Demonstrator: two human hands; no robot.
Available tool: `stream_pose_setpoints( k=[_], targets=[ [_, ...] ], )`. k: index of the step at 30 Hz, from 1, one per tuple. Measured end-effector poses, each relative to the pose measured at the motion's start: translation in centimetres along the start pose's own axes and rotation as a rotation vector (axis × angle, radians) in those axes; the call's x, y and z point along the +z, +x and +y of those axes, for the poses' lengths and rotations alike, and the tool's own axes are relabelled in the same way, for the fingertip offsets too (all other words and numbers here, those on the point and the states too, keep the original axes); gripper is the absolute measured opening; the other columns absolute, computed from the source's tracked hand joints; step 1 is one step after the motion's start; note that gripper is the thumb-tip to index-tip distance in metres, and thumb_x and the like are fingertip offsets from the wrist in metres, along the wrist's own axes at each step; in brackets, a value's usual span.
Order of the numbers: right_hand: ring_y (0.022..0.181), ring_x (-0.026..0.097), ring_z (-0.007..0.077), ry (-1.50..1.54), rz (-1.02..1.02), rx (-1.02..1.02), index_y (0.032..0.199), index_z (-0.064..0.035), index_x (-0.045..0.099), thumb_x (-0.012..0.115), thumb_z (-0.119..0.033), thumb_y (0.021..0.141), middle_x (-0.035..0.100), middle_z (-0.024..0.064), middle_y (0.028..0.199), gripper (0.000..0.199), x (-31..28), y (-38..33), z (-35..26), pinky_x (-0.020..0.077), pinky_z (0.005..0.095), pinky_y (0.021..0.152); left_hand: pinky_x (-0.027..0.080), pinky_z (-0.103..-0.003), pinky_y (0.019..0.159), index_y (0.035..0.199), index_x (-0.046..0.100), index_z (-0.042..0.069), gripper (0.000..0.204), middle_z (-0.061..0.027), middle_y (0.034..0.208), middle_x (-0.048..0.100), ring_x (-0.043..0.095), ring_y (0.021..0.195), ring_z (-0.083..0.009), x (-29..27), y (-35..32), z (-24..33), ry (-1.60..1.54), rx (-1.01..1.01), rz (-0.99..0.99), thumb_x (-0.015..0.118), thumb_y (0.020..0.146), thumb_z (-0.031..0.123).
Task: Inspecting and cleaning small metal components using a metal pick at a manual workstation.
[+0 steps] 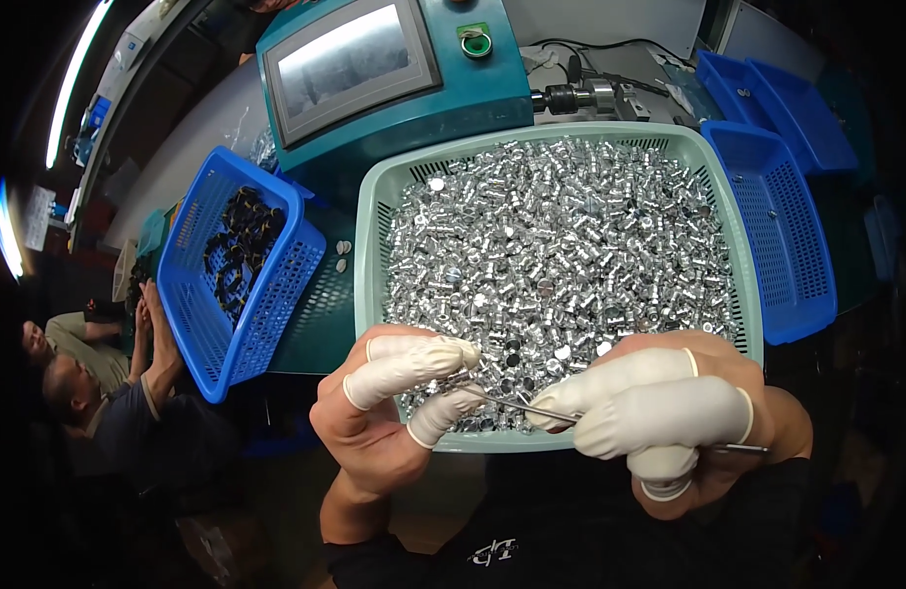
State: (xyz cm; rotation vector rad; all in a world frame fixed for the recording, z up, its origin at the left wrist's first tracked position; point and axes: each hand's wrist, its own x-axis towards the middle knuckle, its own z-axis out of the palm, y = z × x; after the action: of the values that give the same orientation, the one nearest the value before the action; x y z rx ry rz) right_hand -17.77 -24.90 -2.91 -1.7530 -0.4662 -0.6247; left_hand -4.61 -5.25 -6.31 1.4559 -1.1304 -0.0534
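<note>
My right hand (pixel 679 417), with white finger cots on its fingers and thumb, grips a thin metal rod-like tool (pixel 521 403). The tool's far end sticks out behind my fingers and its thin tip points left toward my other hand. My left hand (pixel 389 407), also in finger cots, has its fingers and thumb curled together at that tip. Whatever small thing they pinch is hidden by the fingers. Both hands are over the near edge of a pale green plastic basket (pixel 366 265), which is heaped with small shiny metal fittings (pixel 561 245).
A blue basket (pixel 192 265) with dark and yellow pieces stands left; small light pieces (pixel 343 255) lie beside it. Behind is a teal machine (pixel 492 93) with a screen (pixel 355 64), green-ringed button and chuck (pixel 561 98). Blue bins (pixel 782 236) stand right. People (pixel 109 393) sit far left.
</note>
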Motion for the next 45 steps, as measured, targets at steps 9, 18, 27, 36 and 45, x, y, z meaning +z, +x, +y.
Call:
stream_pose_setpoints(
  k=[9,18,27,36,45],
  targets=[
    [0.073,0.071,0.0268,-0.113,0.047,-0.078,0.101,-0.0015,0.061,0.064,-0.007,0.085,0.068,0.0222,0.103,0.017,0.5,-0.3,0.1,0.058,0.0322,0.06,0.052,-0.031,0.075,0.103,0.064,0.0,0.034,-0.0154,0.089,0.067,0.063,0.085,-0.0235,0.2,0.1,0.3,-0.007,-0.025,0.001,0.079,0.073,0.003],
    [0.071,0.07,0.0269,-0.224,0.024,-0.159,0.096,0.0004,0.063,0.062,-0.01,0.088,0.067,0.0227,0.098,0.013,0.3,0.5,0.4,0.0576,0.0325,0.056,0.053,-0.032,0.073,0.101,0.065,-0.001,0.033,-0.0151,0.088,0.068,0.064,0.084,-0.0237,0.3,0.6,-0.3,0.046,0.016,-0.031,0.079,0.072,0.001],
    [0.059,0.065,0.0247,-0.288,-0.077,-0.114,0.093,0.0039,0.066,0.061,-0.007,0.086,0.067,0.0211,0.086,0.014,0.7,1.1,0.5,0.0501,0.0307,0.045,0.054,-0.039,0.083,0.098,0.068,0.0,0.03,-0.0147,0.1,0.071,0.067,0.101,-0.0318,0.1,0.7,-0.3,0.306,0.178,-0.004,0.08,0.071,0.004],
    [0.066,0.061,0.0209,-0.209,0.02,0.074,0.095,0.0032,0.053,0.044,-0.029,0.102,0.062,0.0195,0.089,0.035,2.2,-0.5,0.8,0.0546,0.0306,0.054,0.051,-0.043,0.085,0.099,0.068,0.001,0.025,-0.0125,0.101,0.07,0.065,0.104,-0.0293,0.5,-0.5,-0.7,0.35,0.33,0.1,0.075,0.077,0.01],
    [0.053,0.063,0.0209,0.102,0.143,0.327,0.095,0.0011,0.055,0.045,-0.034,0.102,0.066,0.0165,0.076,0.037,2.2,0.1,0.9,0.0516,0.0285,0.049,0.052,-0.036,0.08,0.102,0.069,0.001,0.027,-0.0121,0.097,0.068,0.065,0.095,-0.027,0.1,-1.5,-1.2,-0.125,0.087,0.054,0.077,0.077,0.007]
  ],
)
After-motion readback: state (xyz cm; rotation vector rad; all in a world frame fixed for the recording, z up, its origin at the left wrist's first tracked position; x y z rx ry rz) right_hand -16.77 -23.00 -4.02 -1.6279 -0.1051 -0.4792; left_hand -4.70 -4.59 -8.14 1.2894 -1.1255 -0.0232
